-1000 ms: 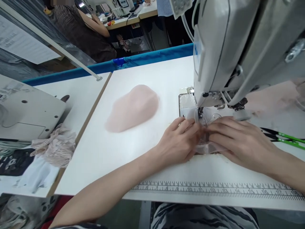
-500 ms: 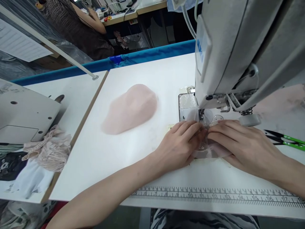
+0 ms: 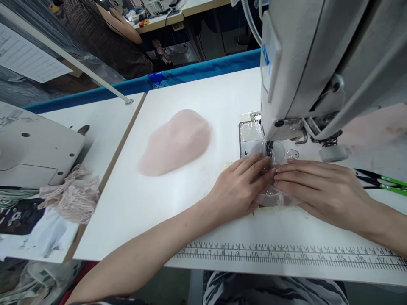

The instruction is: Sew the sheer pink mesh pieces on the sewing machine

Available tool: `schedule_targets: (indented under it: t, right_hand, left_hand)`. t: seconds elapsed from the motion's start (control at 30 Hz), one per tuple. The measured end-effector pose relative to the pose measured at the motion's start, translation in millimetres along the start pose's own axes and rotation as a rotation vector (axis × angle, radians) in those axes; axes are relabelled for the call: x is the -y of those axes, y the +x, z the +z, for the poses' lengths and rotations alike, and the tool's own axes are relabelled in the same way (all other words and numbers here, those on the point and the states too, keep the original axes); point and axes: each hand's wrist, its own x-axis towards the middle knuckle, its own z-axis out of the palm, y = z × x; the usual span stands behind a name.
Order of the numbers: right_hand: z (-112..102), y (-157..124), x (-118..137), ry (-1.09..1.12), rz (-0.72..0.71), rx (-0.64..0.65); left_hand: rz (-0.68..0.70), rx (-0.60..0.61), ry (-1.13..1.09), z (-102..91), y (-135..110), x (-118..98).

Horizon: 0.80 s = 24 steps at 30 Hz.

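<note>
A small piece of sheer, pale fabric point(image 3: 269, 200) lies under the presser foot point(image 3: 269, 148) of a sewing machine point(image 3: 294, 63). My left hand point(image 3: 239, 186) is closed on the fabric's left side, its fingertips just before the foot. From the right, my right hand point(image 3: 324, 188) grips the same fabric with fingers pressed together. The two sets of fingertips almost meet, and they hide much of the cloth. Left of the machine, a larger pink sheer fabric piece point(image 3: 178, 142) rests flat on the white table point(image 3: 133, 220).
Green-handled scissors point(image 3: 386, 181) lie beyond my right hand. A printed ruler point(image 3: 270, 254) runs along the front edge. To the left stand another machine point(image 3: 34, 146) and a heap of lace trim point(image 3: 79, 199). A co-worker point(image 3: 108, 38) sits past the blue cloth edge point(image 3: 203, 67).
My left fingers have edged forward toward the presser foot. My right fingers have moved slightly left and flattened together over the fabric. The pink piece stays on the table.
</note>
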Motion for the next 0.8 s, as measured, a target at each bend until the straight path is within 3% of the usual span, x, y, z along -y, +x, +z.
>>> schedule_targets:
  t: [0.4,0.8]
  right_hand:
    - [-4.8,2.3,-1.4,-0.034,-0.012,0.002]
    - [-2.5,2.6,-1.3,-0.029,-0.029,0.011]
  left_hand:
    - [0.014,0.068,0.081,-1.9,0.6,-1.5]
    - [0.022,0.024,0.099,-1.3,1.4,-0.6]
